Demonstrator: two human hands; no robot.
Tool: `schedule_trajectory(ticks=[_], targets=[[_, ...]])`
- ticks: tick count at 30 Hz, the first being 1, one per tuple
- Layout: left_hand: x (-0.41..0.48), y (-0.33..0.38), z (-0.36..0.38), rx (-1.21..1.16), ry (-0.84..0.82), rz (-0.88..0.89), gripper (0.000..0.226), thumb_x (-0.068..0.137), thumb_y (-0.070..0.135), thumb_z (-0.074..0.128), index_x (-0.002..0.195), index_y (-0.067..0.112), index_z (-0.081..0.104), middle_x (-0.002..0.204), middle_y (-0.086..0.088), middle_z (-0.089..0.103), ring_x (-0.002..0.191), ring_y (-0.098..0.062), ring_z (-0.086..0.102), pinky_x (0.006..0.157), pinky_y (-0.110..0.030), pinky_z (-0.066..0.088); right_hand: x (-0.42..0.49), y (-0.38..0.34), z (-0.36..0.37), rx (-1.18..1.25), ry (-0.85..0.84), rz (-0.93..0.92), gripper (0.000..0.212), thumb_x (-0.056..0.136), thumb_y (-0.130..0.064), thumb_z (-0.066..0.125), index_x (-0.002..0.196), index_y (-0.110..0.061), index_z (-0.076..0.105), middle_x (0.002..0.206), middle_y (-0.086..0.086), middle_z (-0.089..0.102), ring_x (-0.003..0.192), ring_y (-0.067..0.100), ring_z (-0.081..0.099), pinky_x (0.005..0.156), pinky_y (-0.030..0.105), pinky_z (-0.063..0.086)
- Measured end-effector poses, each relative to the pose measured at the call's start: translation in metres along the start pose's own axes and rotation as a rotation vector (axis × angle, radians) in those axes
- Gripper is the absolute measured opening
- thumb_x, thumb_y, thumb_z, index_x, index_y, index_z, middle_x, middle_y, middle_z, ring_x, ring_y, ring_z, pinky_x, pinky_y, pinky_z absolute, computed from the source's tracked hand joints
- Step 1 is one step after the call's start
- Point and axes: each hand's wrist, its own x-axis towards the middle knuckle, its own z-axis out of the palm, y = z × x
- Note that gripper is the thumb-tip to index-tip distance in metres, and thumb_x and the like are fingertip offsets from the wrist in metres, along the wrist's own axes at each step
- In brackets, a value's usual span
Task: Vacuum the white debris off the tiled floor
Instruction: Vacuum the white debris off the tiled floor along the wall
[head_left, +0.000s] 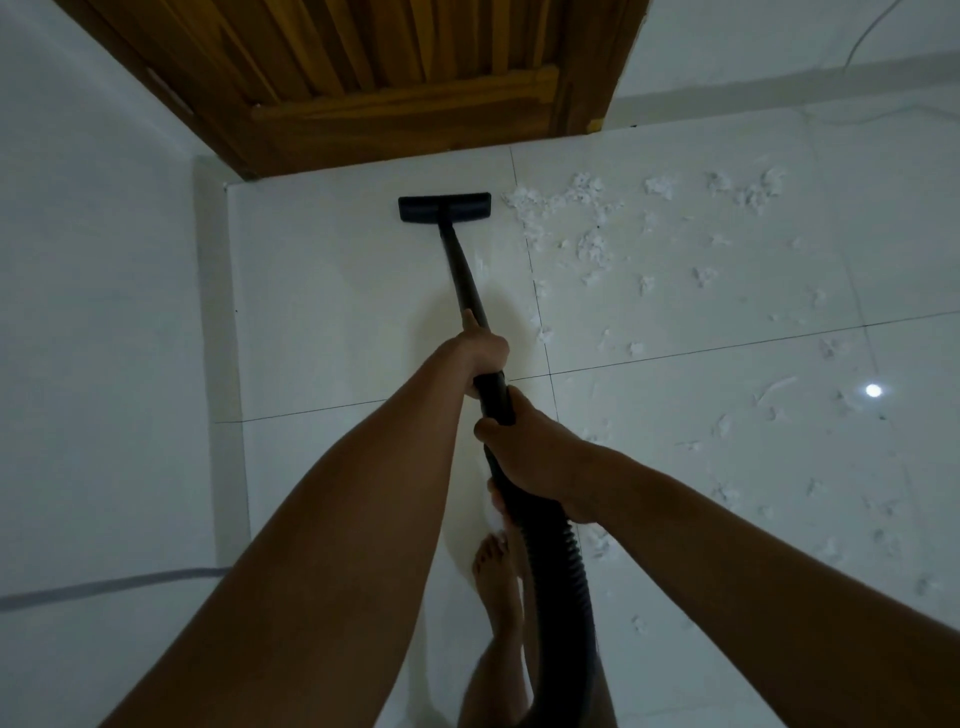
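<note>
A black vacuum wand (461, 270) runs from my hands to its flat floor nozzle (444, 207), which lies on the white tiled floor (322, 322) close to the door. My left hand (480, 353) grips the wand higher up, thumb along the tube. My right hand (540, 462) grips the handle end where the ribbed black hose (558, 571) begins. White fluffy debris (587, 244) is scattered over the tiles right of the nozzle, thickest near the far wall, thinner toward the near right.
A wooden door (395, 78) in its frame stands just beyond the nozzle. A white wall (93, 312) closes the left side, with a grey cable (104, 587) along it. My bare foot (496, 582) stands beside the hose. A lamp reflection (874, 391) shines on the right tiles.
</note>
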Motion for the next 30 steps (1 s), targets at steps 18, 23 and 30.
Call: schedule_trajectory(ticks=[18,23,30], targets=[[0.069,0.015,-0.018,-0.036,0.056,0.071,0.076,0.103,0.022,0.036,0.154,0.036,-0.019,0.133,-0.016,0.050,0.078,-0.023,0.058,0.078,-0.041,0.057,0.075,-0.013,-0.010,-0.058,0.011,-0.037,0.058,0.104,-0.020,0.046,0.150,-0.046,0.021,0.076,0.015,0.058,0.049,0.019,0.059,0.048,0.031,0.054],[0.066,0.002,-0.011,-0.014,0.066,0.079,0.076,0.103,0.023,0.037,0.154,0.036,-0.019,0.134,-0.016,0.051,0.091,-0.027,0.060,0.087,-0.044,0.056,0.073,0.001,-0.003,-0.050,0.018,-0.028,0.058,0.104,-0.021,0.045,0.150,-0.046,0.021,0.077,0.016,0.059,0.050,0.020,0.059,0.048,0.032,0.054],[0.047,-0.039,0.019,0.010,0.062,0.083,0.076,0.103,0.022,0.036,0.154,0.035,-0.020,0.132,-0.017,0.052,0.089,-0.027,0.059,0.088,-0.045,0.056,0.058,0.048,0.015,-0.067,0.021,-0.024,0.058,0.105,-0.021,0.043,0.152,-0.046,0.019,0.078,0.014,0.058,0.052,0.020,0.059,0.051,0.033,0.055]])
